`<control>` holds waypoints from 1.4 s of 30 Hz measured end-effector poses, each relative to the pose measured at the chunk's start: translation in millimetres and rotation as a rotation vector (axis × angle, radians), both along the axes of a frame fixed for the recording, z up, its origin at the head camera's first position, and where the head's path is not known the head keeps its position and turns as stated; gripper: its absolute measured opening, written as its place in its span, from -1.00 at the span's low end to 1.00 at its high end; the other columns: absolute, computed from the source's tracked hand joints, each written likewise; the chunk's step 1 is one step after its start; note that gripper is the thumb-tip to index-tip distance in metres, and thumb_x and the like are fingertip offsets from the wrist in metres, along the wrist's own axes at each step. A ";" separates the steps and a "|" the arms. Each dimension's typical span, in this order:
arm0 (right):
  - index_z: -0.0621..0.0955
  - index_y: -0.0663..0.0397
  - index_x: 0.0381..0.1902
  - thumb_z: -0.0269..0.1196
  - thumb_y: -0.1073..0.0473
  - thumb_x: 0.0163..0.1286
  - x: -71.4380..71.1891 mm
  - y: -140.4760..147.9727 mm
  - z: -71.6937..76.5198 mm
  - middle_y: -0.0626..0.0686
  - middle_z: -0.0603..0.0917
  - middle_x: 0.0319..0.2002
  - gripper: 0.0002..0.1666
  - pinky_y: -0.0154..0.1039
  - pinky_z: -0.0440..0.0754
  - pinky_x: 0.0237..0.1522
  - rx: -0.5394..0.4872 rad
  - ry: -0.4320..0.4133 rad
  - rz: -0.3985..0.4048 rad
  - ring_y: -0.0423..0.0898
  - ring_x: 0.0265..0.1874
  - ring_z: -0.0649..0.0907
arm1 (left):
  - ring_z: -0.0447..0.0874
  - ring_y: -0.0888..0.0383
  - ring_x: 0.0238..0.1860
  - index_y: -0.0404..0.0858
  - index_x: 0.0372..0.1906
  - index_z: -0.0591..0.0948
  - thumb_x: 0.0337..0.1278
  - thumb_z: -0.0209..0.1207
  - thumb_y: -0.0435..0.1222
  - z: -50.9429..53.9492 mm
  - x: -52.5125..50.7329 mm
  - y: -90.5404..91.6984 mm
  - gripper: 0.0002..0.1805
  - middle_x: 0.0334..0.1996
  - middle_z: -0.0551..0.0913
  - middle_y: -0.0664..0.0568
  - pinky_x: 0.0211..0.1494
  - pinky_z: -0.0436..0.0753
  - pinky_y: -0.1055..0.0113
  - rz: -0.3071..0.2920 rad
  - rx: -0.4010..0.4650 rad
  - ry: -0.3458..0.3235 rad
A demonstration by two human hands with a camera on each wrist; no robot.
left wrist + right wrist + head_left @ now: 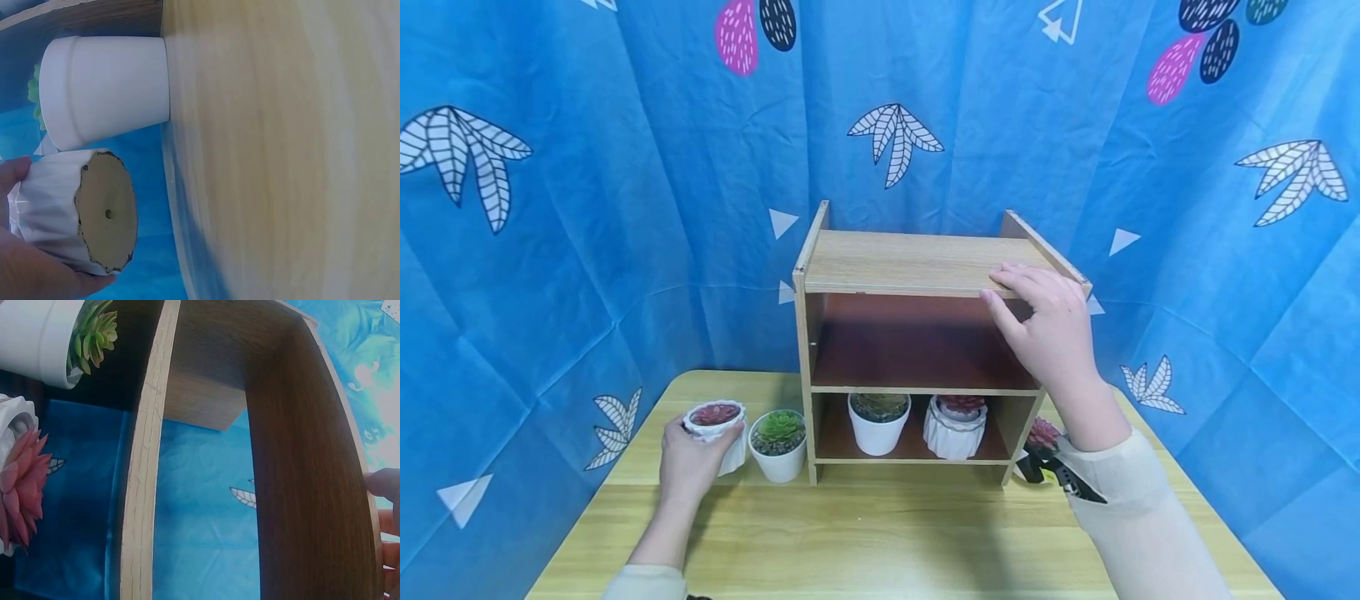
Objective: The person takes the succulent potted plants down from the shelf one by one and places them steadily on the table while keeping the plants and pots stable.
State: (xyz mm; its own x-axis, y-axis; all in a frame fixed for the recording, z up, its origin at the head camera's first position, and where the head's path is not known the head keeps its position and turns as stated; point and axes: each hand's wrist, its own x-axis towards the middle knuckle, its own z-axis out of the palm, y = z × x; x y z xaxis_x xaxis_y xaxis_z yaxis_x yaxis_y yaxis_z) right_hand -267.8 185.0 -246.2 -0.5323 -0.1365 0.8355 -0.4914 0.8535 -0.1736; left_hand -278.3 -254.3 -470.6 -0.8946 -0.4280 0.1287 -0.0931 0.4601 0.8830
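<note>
Fingers and thumb of the left hand (696, 458) close round a ribbed white pot (62, 206) with a red succulent (715, 414), pinching it from both sides. It hangs just above the light wooden desk (865, 533), towards the back of the left edge; from the left wrist I can see its pale underside and a small hole in the middle. Just beside it, on the desk, a smooth white pot (780, 467) with a leafy green succulent (778, 426) stands upright by the shelf unit's left side.

On the other side the right hand (1052, 321) lies over the front right corner of the unit's top board (910, 258), fingers resting on the surface and the thumb spread apart against the front edge.

That wooden shelf unit (917, 358) stands near the middle of the desk's back edge. Its bottom compartment carries two more plants: a tapered white pot (880, 436) with a green succulent on the left, and a pleated white pot (955, 437) with a red one on the right. Past the unit's right side, partly hidden by the cream sleeve (1150, 517), shows a pink plant (1043, 433). Blue printed cloth (737, 208) hangs behind it all.
</note>
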 end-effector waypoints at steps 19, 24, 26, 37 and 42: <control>0.75 0.08 0.03 0.38 0.00 0.32 -0.6 0.5 -0.2 0.11 0.73 0.06 -0.60 0.14 0.39 0.27 0.001 0.012 0.003 0.11 0.14 0.63 | 0.29 -0.44 0.25 -0.65 0.41 0.01 0.05 0.44 -0.04 -6.0 -4.7 0.1 0.15 0.25 0.20 -0.56 0.37 0.29 -0.27 -0.059 -0.015 -0.100; 0.74 0.08 0.04 0.38 0.00 0.33 -0.1 0.8 -0.8 0.12 0.72 0.07 -0.60 0.15 0.39 0.27 0.001 0.010 0.004 0.11 0.15 0.62 | 0.28 -0.46 0.26 -0.66 0.40 0.02 0.04 0.44 -0.06 -8.9 -3.8 -2.2 0.13 0.25 0.20 -0.58 0.38 0.27 -0.27 -0.078 -0.027 -0.108; 0.74 0.08 0.03 0.38 0.00 0.33 -0.5 0.8 -1.2 0.12 0.73 0.07 -0.60 0.15 0.39 0.27 0.002 0.013 0.004 0.11 0.15 0.62 | 0.28 -0.45 0.27 -0.66 0.40 0.03 0.04 0.44 -0.06 -9.9 -3.7 -3.4 0.13 0.26 0.21 -0.58 0.38 0.27 -0.27 -0.083 -0.026 -0.114; 0.75 0.10 0.03 0.39 0.00 0.31 -1.5 0.3 -1.5 0.12 0.73 0.06 -0.59 0.14 0.40 0.27 -0.002 0.023 0.005 0.11 0.14 0.63 | 0.31 -0.44 0.25 -0.65 0.40 0.06 0.04 0.44 0.01 -11.6 -7.2 -5.6 0.14 0.25 0.25 -0.55 0.34 0.32 -0.27 -0.075 -0.032 -0.139; 0.74 0.10 0.03 0.38 0.00 0.32 -0.4 -0.3 -1.2 0.12 0.73 0.06 -0.59 0.14 0.40 0.28 0.003 0.018 0.004 0.12 0.14 0.63 | 0.34 -0.45 0.24 -0.68 0.37 0.10 0.03 0.45 0.01 -10.0 -5.3 -9.5 0.13 0.24 0.29 -0.58 0.33 0.35 -0.27 -0.100 -0.032 -0.143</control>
State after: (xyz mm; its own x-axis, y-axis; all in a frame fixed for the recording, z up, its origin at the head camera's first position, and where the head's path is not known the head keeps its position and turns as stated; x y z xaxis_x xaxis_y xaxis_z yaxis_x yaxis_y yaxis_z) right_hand -268.2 184.7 -247.4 -0.5170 -0.1407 0.8443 -0.4977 0.8520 -0.1628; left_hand -283.7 -263.8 -480.6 -0.9426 -0.3338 0.0093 -0.1691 0.5011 0.8487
